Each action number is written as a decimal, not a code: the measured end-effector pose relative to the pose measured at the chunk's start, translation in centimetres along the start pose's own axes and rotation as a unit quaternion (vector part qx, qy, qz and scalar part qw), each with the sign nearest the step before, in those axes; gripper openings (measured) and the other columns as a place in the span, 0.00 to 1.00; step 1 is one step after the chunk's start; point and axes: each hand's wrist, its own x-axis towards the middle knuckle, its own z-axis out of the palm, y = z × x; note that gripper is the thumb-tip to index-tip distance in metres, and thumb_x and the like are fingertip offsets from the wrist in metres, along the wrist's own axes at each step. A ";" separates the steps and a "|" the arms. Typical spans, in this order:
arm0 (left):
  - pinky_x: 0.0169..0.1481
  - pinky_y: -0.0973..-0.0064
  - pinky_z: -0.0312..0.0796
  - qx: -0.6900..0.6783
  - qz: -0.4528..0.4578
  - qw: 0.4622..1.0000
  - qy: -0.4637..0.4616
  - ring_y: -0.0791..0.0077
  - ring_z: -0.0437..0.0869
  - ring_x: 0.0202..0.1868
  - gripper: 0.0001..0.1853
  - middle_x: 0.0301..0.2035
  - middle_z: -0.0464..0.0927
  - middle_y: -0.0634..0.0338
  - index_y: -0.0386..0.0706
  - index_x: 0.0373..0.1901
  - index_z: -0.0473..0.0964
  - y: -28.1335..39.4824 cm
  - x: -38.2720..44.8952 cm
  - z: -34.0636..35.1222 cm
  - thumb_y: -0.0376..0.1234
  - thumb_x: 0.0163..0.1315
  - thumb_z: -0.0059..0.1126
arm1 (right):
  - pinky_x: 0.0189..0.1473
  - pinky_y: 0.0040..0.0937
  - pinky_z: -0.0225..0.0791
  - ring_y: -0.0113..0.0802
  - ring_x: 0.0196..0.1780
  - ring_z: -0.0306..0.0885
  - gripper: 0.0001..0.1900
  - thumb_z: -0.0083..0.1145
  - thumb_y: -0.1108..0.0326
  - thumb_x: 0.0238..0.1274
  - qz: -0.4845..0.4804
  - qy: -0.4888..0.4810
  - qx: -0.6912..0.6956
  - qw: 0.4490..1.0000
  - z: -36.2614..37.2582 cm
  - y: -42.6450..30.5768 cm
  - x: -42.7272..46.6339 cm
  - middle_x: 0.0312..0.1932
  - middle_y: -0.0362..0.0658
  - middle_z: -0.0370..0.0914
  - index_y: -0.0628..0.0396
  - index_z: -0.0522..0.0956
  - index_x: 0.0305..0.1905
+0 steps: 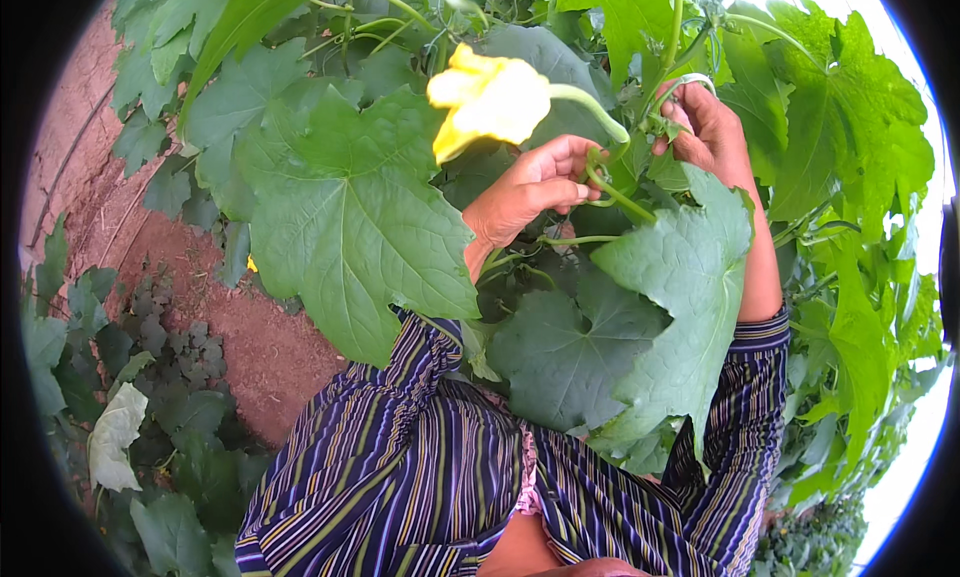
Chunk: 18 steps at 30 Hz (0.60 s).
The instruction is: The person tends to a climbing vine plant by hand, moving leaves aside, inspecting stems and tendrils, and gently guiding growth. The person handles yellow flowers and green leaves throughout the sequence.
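Note:
My left hand [525, 194] has its thumb and fingers closed on a curled green vine stem [619, 194]. Just above it, a yellow blossom [491, 100] hangs on a thick curved green stalk [592, 104]. Farther right and higher, my right hand [694, 123] pinches a thin part of the vine beside a small leafy shoot; the fingertips partly hide what they grip. A broad green leaf [345, 202] covers part of my left forearm, and another large leaf [682, 277] hangs below my right hand, in front of the forearm.
Dense climbing foliage [847, 119] rises on the right and across the top. Reddish bare soil [255, 352] shows at the left, with a thin dark hose or line [71, 157] along it. Low leafy plants [180, 457] grow at the lower left, one bearing a pale, curled leaf [116, 438].

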 end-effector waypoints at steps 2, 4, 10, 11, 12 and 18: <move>0.41 0.83 0.64 0.022 0.026 0.999 0.022 0.77 0.76 0.46 0.27 0.47 0.73 0.62 0.40 0.60 0.63 0.3 -0.3 0.0 0.30 0.57 0.54 | 0.28 0.19 0.65 0.21 0.29 0.78 0.07 0.50 0.67 0.67 0.020 0.048 0.046 0.998 0.9 -1.3 0.5 0.32 0.38 0.77 0.59 0.75 0.43; 0.41 0.81 0.65 0.084 0.029 0.995 0.055 0.77 0.77 0.47 0.26 0.48 0.73 0.61 0.39 0.60 0.64 0.8 -0.3 -0.6 0.29 0.58 0.53 | 0.30 0.20 0.67 0.22 0.29 0.78 0.09 0.52 0.66 0.66 0.002 0.063 0.034 0.997 1.0 -1.8 0.4 0.35 0.39 0.77 0.59 0.75 0.45; 0.41 0.82 0.64 0.122 0.040 0.988 0.091 0.79 0.75 0.45 0.25 0.46 0.75 0.61 0.36 0.61 0.62 0.2 0.6 -0.5 0.28 0.61 0.50 | 0.26 0.18 0.67 0.17 0.26 0.74 0.13 0.68 0.71 0.53 -0.154 0.190 -0.091 0.965 0.9 -1.5 -0.8 0.36 0.39 0.76 0.59 0.77 0.42; 0.41 0.82 0.64 0.118 0.044 0.988 0.090 0.80 0.75 0.44 0.25 0.45 0.75 0.60 0.36 0.61 0.62 0.2 0.7 -0.2 0.29 0.61 0.50 | 0.27 0.18 0.67 0.18 0.25 0.74 0.15 0.69 0.69 0.52 -0.176 0.195 -0.102 0.959 0.9 -1.5 -0.8 0.37 0.40 0.77 0.58 0.77 0.43; 0.41 0.82 0.64 0.116 0.041 0.988 0.097 0.80 0.75 0.44 0.24 0.45 0.76 0.60 0.36 0.61 0.63 0.3 0.8 0.1 0.29 0.62 0.49 | 0.28 0.19 0.67 0.19 0.27 0.75 0.16 0.69 0.68 0.52 -0.185 0.195 -0.106 0.957 0.8 -1.7 -0.7 0.37 0.39 0.77 0.59 0.76 0.44; 0.50 0.78 0.69 -0.032 0.036 0.990 0.131 0.75 0.77 0.46 0.21 0.47 0.75 0.57 0.35 0.58 0.64 1.6 -0.4 1.3 0.27 0.62 0.49 | 0.29 0.19 0.64 0.21 0.34 0.75 0.22 0.65 0.54 0.55 0.091 0.069 0.339 0.934 2.1 -3.2 1.3 0.39 0.39 0.78 0.56 0.75 0.48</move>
